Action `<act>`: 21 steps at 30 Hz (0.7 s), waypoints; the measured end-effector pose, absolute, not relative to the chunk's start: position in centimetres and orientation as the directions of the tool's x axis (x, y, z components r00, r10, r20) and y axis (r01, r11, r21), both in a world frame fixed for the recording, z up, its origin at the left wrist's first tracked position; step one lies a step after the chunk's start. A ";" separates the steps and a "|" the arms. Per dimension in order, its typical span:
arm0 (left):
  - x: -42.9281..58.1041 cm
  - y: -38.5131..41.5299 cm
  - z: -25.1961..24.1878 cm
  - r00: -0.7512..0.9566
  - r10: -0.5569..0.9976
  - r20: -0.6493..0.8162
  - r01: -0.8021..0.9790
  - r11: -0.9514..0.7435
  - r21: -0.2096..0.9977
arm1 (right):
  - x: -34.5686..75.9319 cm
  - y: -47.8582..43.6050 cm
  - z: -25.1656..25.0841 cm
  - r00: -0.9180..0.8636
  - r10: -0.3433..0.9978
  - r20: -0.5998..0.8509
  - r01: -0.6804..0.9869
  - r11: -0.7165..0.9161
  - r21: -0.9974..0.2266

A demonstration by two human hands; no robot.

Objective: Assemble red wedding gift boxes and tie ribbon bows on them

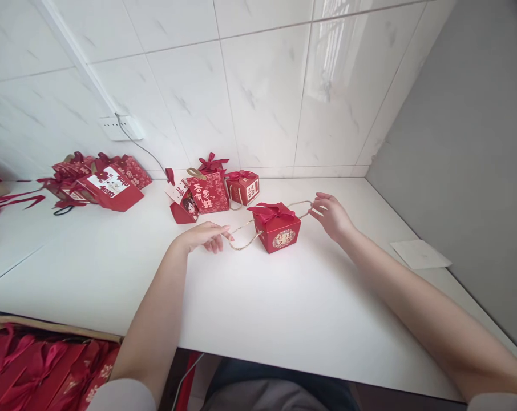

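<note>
The red gift box [278,228] is set mid-table [284,319], bow on top. Its left loop [243,238], at 9 o'clock, is pinched by the half-closed left hand [207,235]. Its right loop [299,204], at 2 o'clock, is hooked by the curled right hand [331,216]. The handles appear to be being spread, so an even pull seems called for. Finished boxes [218,191] are seen at 11 o'clock.

Glossy white veined wall tiles [262,85] behind a smooth white tabletop [284,308]; matte grey side wall [468,142] at right; white wall socket [121,127] at left; daylight reflected in the tiles.
</note>
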State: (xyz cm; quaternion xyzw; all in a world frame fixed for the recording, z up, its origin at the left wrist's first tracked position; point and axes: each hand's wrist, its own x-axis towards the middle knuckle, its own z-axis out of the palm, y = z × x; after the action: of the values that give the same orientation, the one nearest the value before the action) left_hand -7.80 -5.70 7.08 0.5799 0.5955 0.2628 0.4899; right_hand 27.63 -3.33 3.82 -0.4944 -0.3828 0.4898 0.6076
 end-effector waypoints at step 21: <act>-5.0 -4.0 4.9 0.117 0.991 -0.070 0.298 0.032 0.954 | 21.8 -7.8 0.6 0.150 0.980 0.131 -0.157 0.155 -0.975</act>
State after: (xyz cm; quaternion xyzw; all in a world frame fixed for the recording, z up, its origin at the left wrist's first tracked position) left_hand -5.00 -4.02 4.88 0.5865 0.5491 0.3740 0.4634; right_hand 21.81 -7.85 0.57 -0.4522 -0.4549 0.4671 0.6086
